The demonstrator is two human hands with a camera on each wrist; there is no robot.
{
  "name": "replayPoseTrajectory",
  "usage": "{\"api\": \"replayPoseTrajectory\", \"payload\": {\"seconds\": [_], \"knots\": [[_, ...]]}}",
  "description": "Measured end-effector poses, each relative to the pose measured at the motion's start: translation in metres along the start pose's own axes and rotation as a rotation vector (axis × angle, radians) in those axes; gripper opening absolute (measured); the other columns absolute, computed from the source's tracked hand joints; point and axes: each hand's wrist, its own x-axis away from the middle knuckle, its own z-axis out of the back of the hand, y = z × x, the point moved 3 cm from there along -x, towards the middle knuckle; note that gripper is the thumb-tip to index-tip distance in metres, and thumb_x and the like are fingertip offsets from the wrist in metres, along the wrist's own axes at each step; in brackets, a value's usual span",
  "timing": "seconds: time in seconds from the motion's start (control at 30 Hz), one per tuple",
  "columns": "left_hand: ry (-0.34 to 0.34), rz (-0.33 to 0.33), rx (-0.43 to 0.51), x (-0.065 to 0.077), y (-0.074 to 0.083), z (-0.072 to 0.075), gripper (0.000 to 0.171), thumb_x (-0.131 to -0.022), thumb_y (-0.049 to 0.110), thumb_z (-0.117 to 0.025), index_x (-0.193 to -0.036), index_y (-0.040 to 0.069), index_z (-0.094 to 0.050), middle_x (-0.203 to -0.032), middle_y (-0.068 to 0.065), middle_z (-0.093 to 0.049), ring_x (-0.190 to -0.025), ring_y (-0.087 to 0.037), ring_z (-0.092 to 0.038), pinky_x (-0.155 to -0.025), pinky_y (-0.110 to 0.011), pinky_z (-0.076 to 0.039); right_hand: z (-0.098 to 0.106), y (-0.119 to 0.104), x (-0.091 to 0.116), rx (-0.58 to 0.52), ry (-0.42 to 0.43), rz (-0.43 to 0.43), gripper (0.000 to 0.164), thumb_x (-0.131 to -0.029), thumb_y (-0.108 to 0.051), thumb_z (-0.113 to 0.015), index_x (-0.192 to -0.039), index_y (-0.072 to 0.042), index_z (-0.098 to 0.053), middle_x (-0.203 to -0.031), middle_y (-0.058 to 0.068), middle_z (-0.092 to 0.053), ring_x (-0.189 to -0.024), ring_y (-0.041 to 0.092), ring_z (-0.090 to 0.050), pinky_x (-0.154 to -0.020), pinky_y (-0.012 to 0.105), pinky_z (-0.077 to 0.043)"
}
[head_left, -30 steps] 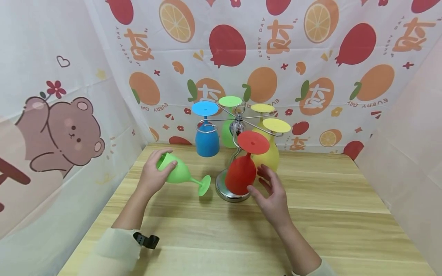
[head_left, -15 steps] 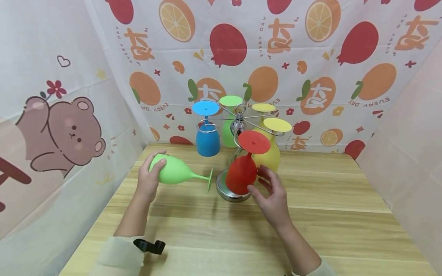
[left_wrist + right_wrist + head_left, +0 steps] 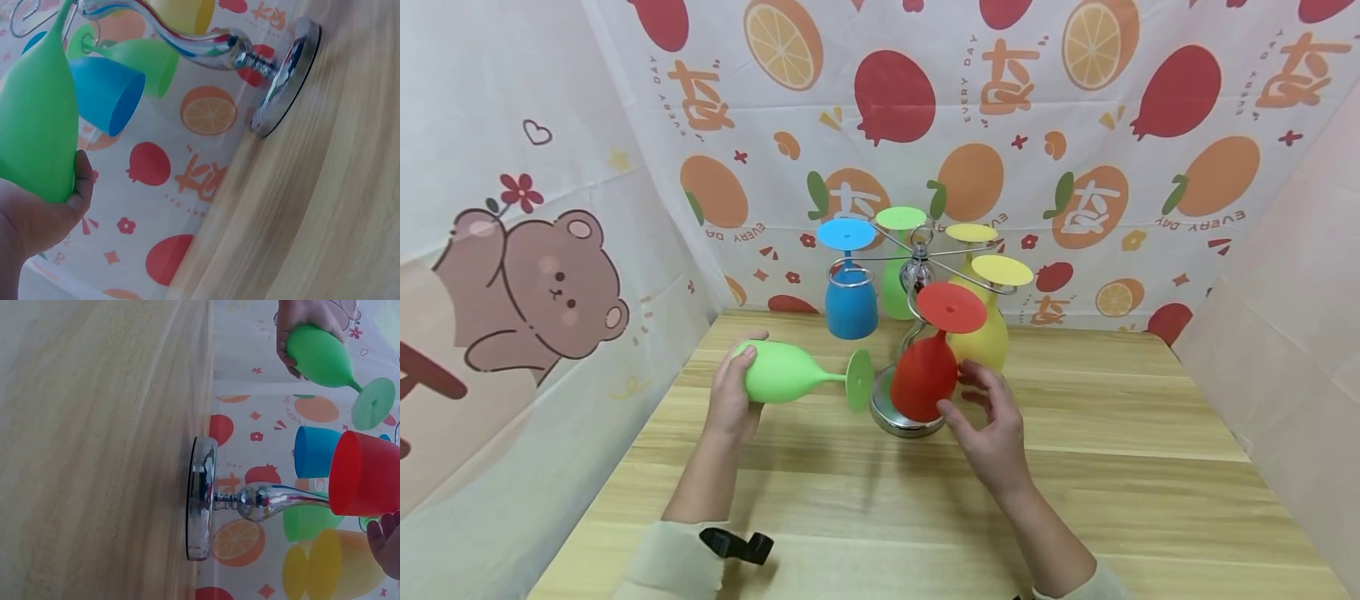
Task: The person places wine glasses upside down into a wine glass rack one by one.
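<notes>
My left hand (image 3: 732,404) grips a green wine glass (image 3: 782,372) by the bowl near its rim. The glass lies sideways in the air, its foot pointing right toward the chrome glass rack (image 3: 901,428). A red wine glass (image 3: 923,379) hangs upside down at the rack's front. My right hand (image 3: 997,433) is beside that red glass, thumb and fingertips at the right side of its bowl, fingers loosely bent. In the left wrist view, the thumb side of my left hand (image 3: 47,219) wraps the green bowl (image 3: 39,119).
More glasses hang upside down around the rack: blue (image 3: 851,308) at left, another green (image 3: 895,287) behind, yellow (image 3: 985,333) at right. The wood-look table (image 3: 1120,467) meets a fruit-print cloth (image 3: 820,125) at the back. A bear-print cloth (image 3: 557,283) stands at left.
The left hand has turned the green glass from tilted to nearly level and brought its foot slightly right, closer to the rack. The right hand has stayed by the red glass.
</notes>
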Motion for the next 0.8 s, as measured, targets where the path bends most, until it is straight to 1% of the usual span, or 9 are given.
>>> {"api": "replayPoseTrajectory", "payload": {"seconds": [0.07,0.13,0.23,0.3,0.37,0.43,0.6,0.67,0.8], "knots": [[-0.013,0.008,0.032,0.001,-0.001,-0.002,0.035,-0.103,0.032,-0.042,-0.132,0.014,-0.050,-0.119,-0.001,-0.052,-0.104,-0.016,-0.057,-0.083,-0.031,-0.056,0.000,-0.005,0.000,0.011,0.030,0.034,0.055,-0.081,0.002,-0.076,-0.132,-0.001,-0.054,-0.127,0.008,-0.058,-0.110,0.024,-0.057,-0.087,0.021,-0.054],[-0.030,0.016,0.058,0.003,-0.001,-0.005,0.036,-0.104,0.033,-0.041,-0.133,0.013,-0.049,-0.119,-0.001,-0.053,-0.104,-0.016,-0.058,-0.083,-0.032,-0.056,0.000,-0.013,0.000,0.016,0.079,0.094,0.051,-0.078,0.008,-0.075,-0.125,0.006,-0.056,-0.120,0.018,-0.060,-0.104,0.024,-0.058,-0.083,0.021,-0.054],[-0.054,0.020,0.086,0.006,-0.001,-0.009,0.037,-0.104,0.034,-0.039,-0.133,0.014,-0.049,-0.119,-0.001,-0.054,-0.104,-0.016,-0.059,-0.083,-0.032,-0.057,0.001,-0.028,0.000,0.003,0.139,0.178,0.043,-0.074,0.015,-0.072,-0.115,0.014,-0.058,-0.109,0.029,-0.058,-0.097,0.018,-0.057,-0.079,0.020,-0.052],[-0.069,0.019,0.100,0.008,-0.002,-0.013,0.036,-0.104,0.034,-0.038,-0.133,0.015,-0.049,-0.119,-0.001,-0.054,-0.104,-0.016,-0.059,-0.082,-0.032,-0.057,0.001,-0.037,-0.001,-0.009,0.158,0.211,0.040,-0.072,0.018,-0.071,-0.110,0.017,-0.058,-0.104,0.032,-0.056,-0.095,0.012,-0.055,-0.078,0.018,-0.051],[-0.089,0.020,0.114,0.010,-0.002,-0.017,0.035,-0.104,0.035,-0.037,-0.133,0.017,-0.049,-0.119,0.000,-0.055,-0.103,-0.015,-0.060,-0.082,-0.032,-0.058,0.001,-0.042,-0.002,-0.018,0.154,0.213,0.039,-0.072,0.019,-0.070,-0.109,0.018,-0.057,-0.103,0.031,-0.056,-0.093,0.009,-0.054,-0.078,0.015,-0.049],[-0.112,0.025,0.127,0.012,-0.002,-0.021,0.035,-0.104,0.036,-0.035,-0.132,0.019,-0.048,-0.119,0.001,-0.056,-0.103,-0.015,-0.061,-0.081,-0.032,-0.058,0.001,-0.045,-0.002,-0.015,0.148,0.207,0.038,-0.073,0.019,-0.070,-0.109,0.017,-0.057,-0.102,0.030,-0.056,-0.091,0.012,-0.054,-0.076,0.014,-0.049],[-0.150,0.043,0.179,0.017,-0.004,-0.030,0.033,-0.104,0.040,-0.033,-0.128,0.025,-0.050,-0.117,0.002,-0.058,-0.102,-0.015,-0.062,-0.079,-0.031,-0.057,0.000,-0.045,0.000,-0.006,0.146,0.245,0.038,-0.072,0.020,-0.070,-0.108,0.015,-0.058,-0.098,0.028,-0.056,-0.079,0.027,-0.051,-0.067,0.021,-0.049],[-0.152,0.059,0.206,0.020,-0.004,-0.034,0.033,-0.104,0.042,-0.032,-0.126,0.027,-0.051,-0.116,0.002,-0.059,-0.101,-0.014,-0.063,-0.079,-0.030,-0.057,-0.001,-0.042,0.001,-0.019,0.147,0.282,0.038,-0.071,0.020,-0.069,-0.107,0.015,-0.058,-0.096,0.029,-0.056,-0.075,0.027,-0.050,-0.064,0.023,-0.048],[-0.142,0.105,0.246,0.025,-0.006,-0.041,0.035,-0.104,0.046,-0.030,-0.128,0.028,-0.049,-0.117,0.002,-0.059,-0.100,-0.014,-0.064,-0.079,-0.029,-0.056,-0.006,-0.032,0.006,-0.056,0.129,0.325,0.040,-0.072,0.018,-0.071,-0.110,0.015,-0.058,-0.097,0.024,-0.057,-0.075,0.021,-0.052,-0.066,0.017,-0.050]]}}
